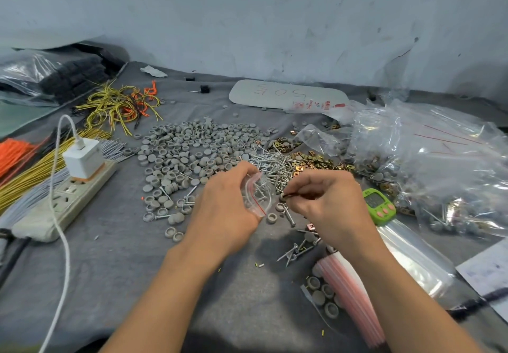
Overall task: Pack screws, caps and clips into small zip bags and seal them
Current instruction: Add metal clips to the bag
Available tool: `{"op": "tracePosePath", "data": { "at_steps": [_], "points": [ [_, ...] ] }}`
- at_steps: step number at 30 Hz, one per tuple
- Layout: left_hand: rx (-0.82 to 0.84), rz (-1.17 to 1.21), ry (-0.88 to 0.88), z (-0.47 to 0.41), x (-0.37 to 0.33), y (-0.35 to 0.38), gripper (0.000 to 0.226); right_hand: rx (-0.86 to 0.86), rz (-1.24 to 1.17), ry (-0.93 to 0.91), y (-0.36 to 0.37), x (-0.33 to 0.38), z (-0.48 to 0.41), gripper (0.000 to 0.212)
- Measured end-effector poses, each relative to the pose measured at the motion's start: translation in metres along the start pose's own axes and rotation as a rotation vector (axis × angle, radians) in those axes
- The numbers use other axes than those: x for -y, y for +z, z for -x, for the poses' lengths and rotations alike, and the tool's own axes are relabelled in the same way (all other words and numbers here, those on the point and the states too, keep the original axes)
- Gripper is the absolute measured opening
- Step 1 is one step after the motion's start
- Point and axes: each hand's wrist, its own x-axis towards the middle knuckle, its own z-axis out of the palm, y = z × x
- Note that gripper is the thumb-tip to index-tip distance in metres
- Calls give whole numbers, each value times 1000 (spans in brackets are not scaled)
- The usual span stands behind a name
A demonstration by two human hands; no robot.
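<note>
Bare desk lies open at near left, bounded by power strip, cap pile and stacked zip bags.

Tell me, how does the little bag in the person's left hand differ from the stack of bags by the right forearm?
The held bag is crumpled, with its mouth open and screws inside; the stacked bags lie flat on the cloth and look empty. The left hand holds the one; nothing touches the stack. Both are clear plastic with red zip strips.

The bench has a grey cloth over it. Sitting right on it: a big spread of grey caps, a pile of screws, brass clips, a white power strip, a green timer and a stack of zip bags.
</note>
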Motion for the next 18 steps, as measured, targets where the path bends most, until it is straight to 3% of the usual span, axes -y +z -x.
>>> {"op": "tracePosePath", "data": {
  "at_steps": [7, 12, 18],
  "points": [
    [40, -23, 33, 2, -3, 5, 54, 52, -38, -51, 12, 7, 3, 27],
    [30, -18, 83, 2, -5, 7, 47, -5, 80, -80, 22, 12, 3, 24],
    [8, 116, 29, 1, -2, 1, 45, -228, 102, -73, 8, 10, -6, 19]
  ]
}}
